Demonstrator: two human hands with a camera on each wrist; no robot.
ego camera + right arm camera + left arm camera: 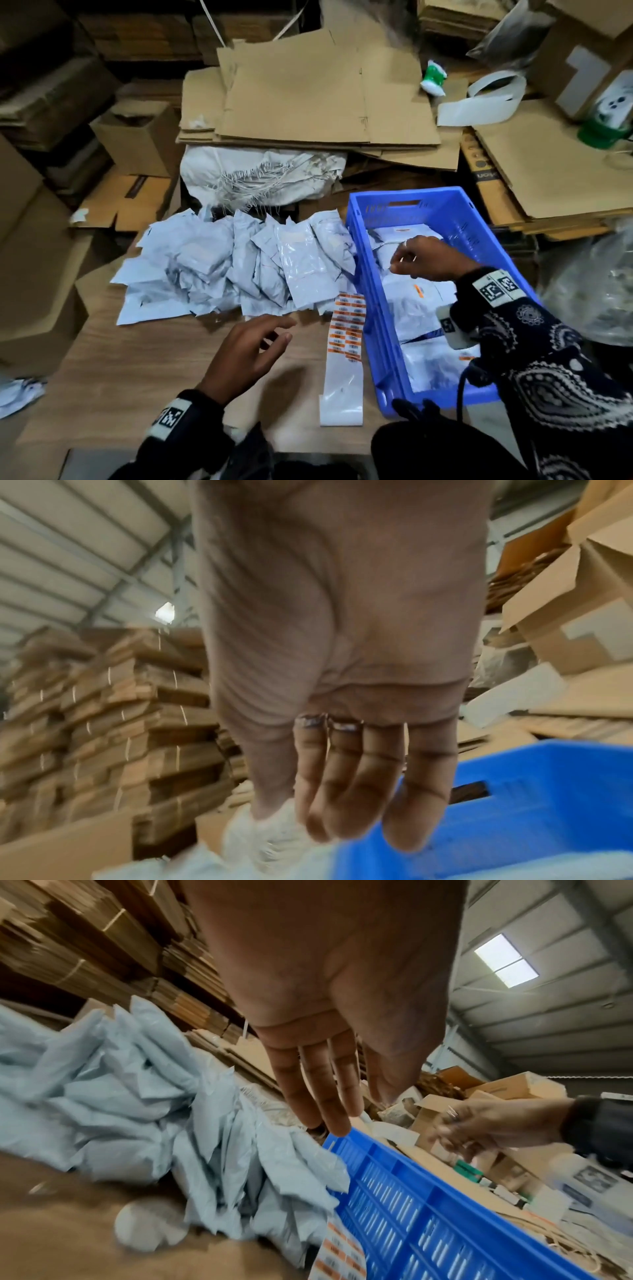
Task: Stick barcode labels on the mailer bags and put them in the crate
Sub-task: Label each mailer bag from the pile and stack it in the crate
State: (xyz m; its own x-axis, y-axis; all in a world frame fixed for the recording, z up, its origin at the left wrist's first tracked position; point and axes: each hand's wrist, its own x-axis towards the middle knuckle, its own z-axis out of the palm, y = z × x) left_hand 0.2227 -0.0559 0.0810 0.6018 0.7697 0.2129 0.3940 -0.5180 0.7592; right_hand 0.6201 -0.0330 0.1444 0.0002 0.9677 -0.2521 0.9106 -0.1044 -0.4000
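Nearest us, our left hand [245, 353] hovers over the brown counter [130, 370], its grip spread and loose with nothing in it. Just to its right lies the strip of barcode labels [347, 329], flat on the counter and close against the crate's left wall. The blue crate [380, 342] stands at our right with several labelled mailer bags [414, 308] lying inside. Our right hand [428, 258] hangs over the crate's far half, fingers relaxed and pointing down, the grip empty. Left of the crate, beyond our left hand, we see the heap of pale mailer bags [239, 267] on the counter. Farther back lie flattened cardboard sheets [308, 99].
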